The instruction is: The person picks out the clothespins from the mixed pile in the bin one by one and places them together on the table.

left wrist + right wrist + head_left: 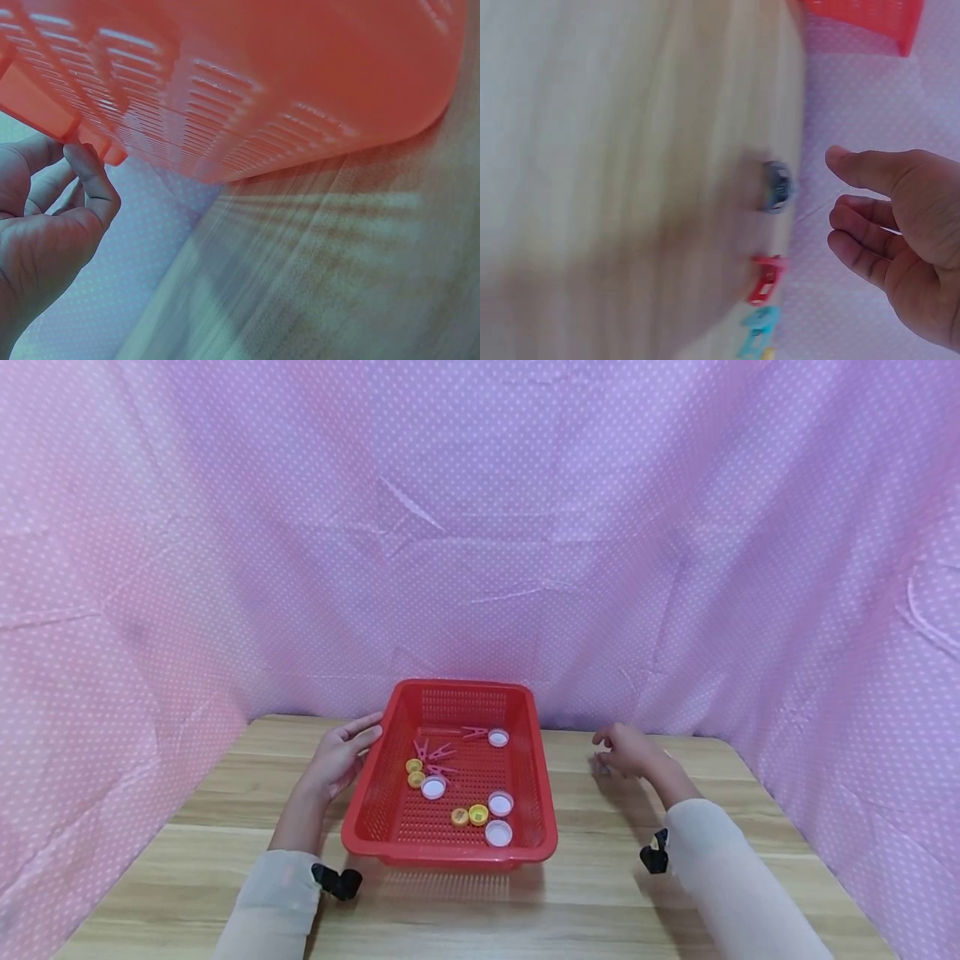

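Observation:
A red plastic basket (448, 853) with slotted sides stands on the table. Pink clothespins (441, 752), yellow caps (477, 814) and white caps (498, 832) lie scattered in it. My left hand (336, 762) is at its left side; the left wrist view shows thumb and fingers pinching the basket's rim (34, 105). To the right of the basket, my right hand (633, 752) hovers over the table, fingers bent and thumb apart, holding nothing. Near its fingertips a small dark round object (778, 186), blurred, sits on the table.
Beside the dark object, toward the right, lie a red clothespin (766, 279) and a teal clothespin (757, 334). Pink dotted cloth (480, 568) hangs behind and at both sides of the wooden table (600, 893). Black wrist cameras (337, 882) sit on the sleeves.

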Tool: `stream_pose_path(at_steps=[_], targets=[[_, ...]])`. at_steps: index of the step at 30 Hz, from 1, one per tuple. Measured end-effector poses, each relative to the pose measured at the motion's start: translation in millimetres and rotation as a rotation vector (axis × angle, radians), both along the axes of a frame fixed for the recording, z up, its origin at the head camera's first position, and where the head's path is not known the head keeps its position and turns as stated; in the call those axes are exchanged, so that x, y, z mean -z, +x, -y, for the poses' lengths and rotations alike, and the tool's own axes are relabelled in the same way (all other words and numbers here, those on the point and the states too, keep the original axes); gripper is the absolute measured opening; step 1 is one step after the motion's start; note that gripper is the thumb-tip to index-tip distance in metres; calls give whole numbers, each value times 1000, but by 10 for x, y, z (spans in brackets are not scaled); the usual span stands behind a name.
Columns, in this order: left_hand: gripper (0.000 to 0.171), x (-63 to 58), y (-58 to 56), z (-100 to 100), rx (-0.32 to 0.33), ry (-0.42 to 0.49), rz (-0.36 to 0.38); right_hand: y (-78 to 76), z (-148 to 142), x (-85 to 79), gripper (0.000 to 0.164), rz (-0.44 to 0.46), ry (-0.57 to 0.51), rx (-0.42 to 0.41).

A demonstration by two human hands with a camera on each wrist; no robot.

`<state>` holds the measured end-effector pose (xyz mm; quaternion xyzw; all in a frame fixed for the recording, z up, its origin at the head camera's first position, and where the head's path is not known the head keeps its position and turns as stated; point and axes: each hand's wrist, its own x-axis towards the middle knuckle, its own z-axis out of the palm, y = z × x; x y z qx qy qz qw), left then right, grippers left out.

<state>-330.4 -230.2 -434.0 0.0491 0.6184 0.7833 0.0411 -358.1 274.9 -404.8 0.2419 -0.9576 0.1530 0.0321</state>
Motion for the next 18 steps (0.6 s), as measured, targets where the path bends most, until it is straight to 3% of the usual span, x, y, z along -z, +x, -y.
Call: stream_pose_path(at_steps=[11, 18], targets=[[55, 17, -21, -7, 7, 19, 0, -29, 257, -292, 13, -102, 61, -50], [56, 3, -4, 7, 8, 17, -1, -42, 491, -469, 20, -116, 47, -120]])
